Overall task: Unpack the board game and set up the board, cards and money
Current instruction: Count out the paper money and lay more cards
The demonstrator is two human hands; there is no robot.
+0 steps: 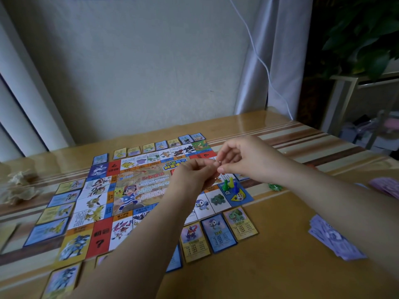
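The colourful game board [101, 199] lies unfolded on the wooden table [280, 266]. Property cards [218, 231] line its edges on all sides. Green, yellow and blue pawns [230, 184] stand on the board's near-right corner square beside a white die [239, 196]. Purple play money [336, 241] is fanned out at the right. My left hand [194, 178] and my right hand [244, 158] meet above the board's right side. Their fingertips pinch a small reddish piece [218, 162], mostly hidden between them.
A second pile of pinkish notes [386, 187] lies at the far right edge, and a small green item [274, 187] sits right of the board. A pale crumpled object [19, 186] rests at the left. A white cable [265, 67] hangs along the wall.
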